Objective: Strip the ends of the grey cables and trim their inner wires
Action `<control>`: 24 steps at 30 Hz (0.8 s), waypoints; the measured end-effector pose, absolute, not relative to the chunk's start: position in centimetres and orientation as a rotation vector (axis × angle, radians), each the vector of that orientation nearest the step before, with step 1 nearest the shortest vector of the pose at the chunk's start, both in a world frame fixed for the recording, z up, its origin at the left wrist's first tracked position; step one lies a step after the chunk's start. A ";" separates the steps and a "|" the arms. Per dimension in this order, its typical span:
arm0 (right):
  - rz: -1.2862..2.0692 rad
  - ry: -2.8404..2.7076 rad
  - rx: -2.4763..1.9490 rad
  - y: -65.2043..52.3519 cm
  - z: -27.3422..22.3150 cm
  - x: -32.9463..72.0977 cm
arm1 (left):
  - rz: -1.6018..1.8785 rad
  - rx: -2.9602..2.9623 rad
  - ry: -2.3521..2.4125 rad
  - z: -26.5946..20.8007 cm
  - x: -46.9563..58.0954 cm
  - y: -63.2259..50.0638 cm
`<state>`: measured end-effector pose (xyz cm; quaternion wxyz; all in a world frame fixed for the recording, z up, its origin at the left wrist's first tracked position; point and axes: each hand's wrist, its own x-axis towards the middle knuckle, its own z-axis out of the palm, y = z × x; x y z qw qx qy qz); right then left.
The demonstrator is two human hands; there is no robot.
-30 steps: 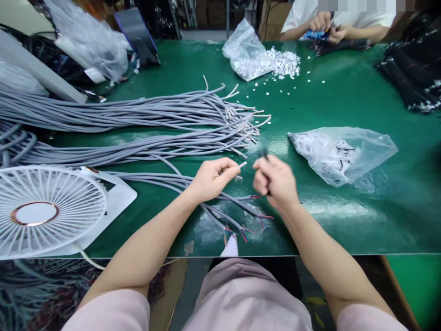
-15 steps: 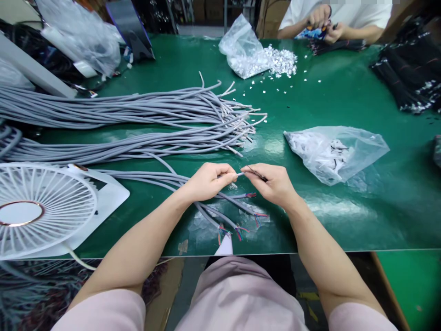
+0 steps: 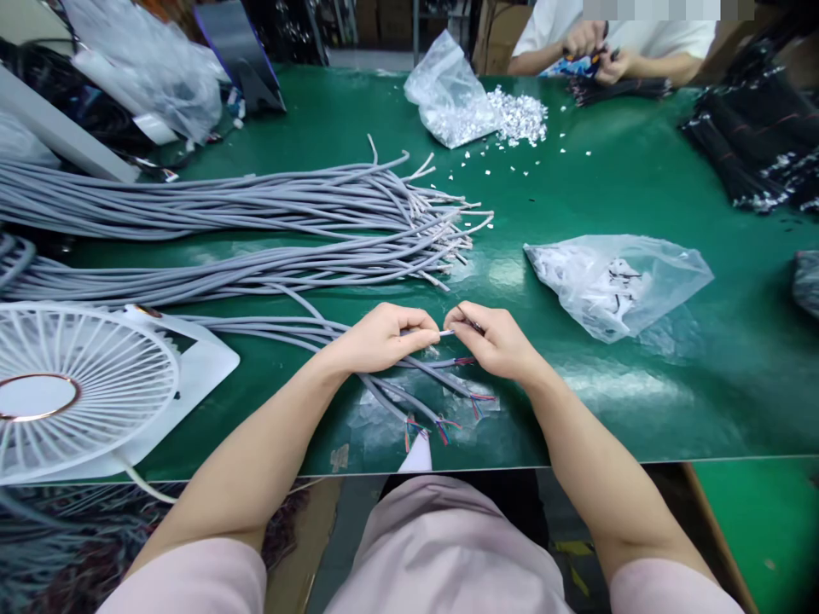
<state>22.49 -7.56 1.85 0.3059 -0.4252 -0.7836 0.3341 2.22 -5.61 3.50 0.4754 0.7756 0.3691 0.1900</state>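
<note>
Grey cable end [image 3: 446, 333] sits between the two hands, long axis roughly left-right. Left hand [image 3: 390, 336] pinches it from the left; right hand [image 3: 491, 338], nearer the tip, closes its fingers around a slim dark tool [image 3: 472, 320], type unclear. Beyond, to the right, a clear plastic bag [image 3: 679, 271] contains white pieces, some dark; a farther bag [image 3: 438, 72] spills silvery-white bits [image 3: 521, 115] onto the desk [image 3: 640, 188].

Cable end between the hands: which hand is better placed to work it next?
Probably the right hand: it's at the tip of the cable and holds a dark tool, while the left hand grips the cable.
</note>
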 end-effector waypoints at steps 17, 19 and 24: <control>0.819 -1.753 -1.207 -8.2 2.0 22.8 | 0.559 1.766 1.045 2.9 2.8 -5.3; 0.755 -1.931 -1.169 -8.1 1.7 22.8 | 0.527 1.755 1.040 3.0 2.8 -5.3; 0.785 -2.030 -1.144 -8.1 1.5 22.0 | 0.400 1.817 1.021 2.4 2.7 -5.4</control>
